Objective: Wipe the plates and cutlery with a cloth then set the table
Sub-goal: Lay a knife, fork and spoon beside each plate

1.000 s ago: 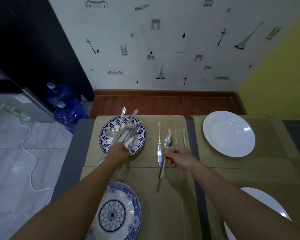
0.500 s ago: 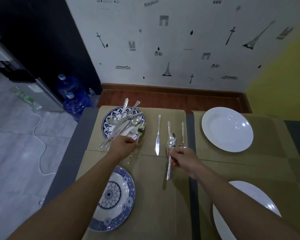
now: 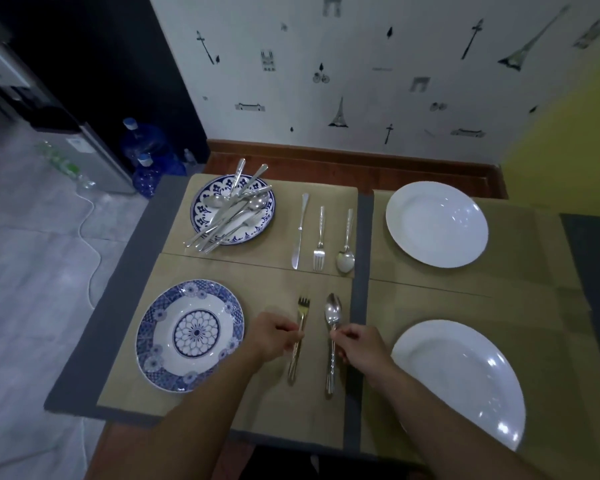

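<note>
— Right, closest in: the left hand has its fingers curled round the handle of the near fork, tines pointing away, just right of the near blue plate.
— And the right hand pinches the near spoon at the neck, just under the bowl. It's parallel to that fork, a small gap between them. Whether either piece touches the tan mat, I can't tell.
— The near white plate sits to the right, all of it on the grey bench.
— Further out, a knife, the far fork and the far spoon lie in a row, apart, handles away.
— Left of them, the far blue plate carries a cutlery heap, handles overhanging its rim. The far white plate sits far right.
</note>
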`<state>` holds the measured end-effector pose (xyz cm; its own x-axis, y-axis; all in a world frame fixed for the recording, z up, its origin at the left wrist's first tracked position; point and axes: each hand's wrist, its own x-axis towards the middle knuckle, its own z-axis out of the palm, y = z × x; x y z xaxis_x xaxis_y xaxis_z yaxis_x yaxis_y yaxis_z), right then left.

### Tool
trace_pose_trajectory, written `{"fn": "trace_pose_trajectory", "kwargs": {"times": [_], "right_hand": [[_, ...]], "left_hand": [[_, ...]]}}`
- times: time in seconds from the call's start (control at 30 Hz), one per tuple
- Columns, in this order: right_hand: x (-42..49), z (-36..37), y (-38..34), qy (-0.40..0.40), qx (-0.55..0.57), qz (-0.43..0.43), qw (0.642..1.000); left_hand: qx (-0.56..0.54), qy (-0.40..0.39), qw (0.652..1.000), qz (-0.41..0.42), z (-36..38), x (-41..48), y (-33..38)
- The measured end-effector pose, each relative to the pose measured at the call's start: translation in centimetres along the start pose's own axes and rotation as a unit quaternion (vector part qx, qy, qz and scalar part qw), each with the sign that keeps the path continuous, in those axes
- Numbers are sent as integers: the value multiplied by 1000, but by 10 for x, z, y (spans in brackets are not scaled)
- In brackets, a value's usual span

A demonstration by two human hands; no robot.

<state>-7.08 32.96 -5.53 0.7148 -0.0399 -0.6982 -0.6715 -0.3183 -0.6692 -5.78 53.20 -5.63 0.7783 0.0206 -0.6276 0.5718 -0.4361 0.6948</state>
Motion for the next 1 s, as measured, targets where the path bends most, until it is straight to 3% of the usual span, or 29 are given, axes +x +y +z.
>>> {"fn": "trace_pose_trajectory", "kwargs": {"times": [0.17,0.4,0.53,0.6,0.8,1.0], "right_hand": [[-6,2,27,15,-62,-19,998],[-10,8,34,67,-126,-42,989],[-15,5,36,107,-212,-121,964],[-18,2,39,92,-274,-180,940],[-22,-1,48,10,-436,-233,869],[-29,-2,44,23,-418,-228,879]], "left_hand": [[27,-24,999,-18,27,-15,-26],[182,28,983,16,36,-20,-22],[252,40,959,126,32,-27,-23],[301,14,936,183,29,-30,-22],[400,-59,891,206,26,-23,-21],[402,-68,888,213,26,-24,-24]]}}
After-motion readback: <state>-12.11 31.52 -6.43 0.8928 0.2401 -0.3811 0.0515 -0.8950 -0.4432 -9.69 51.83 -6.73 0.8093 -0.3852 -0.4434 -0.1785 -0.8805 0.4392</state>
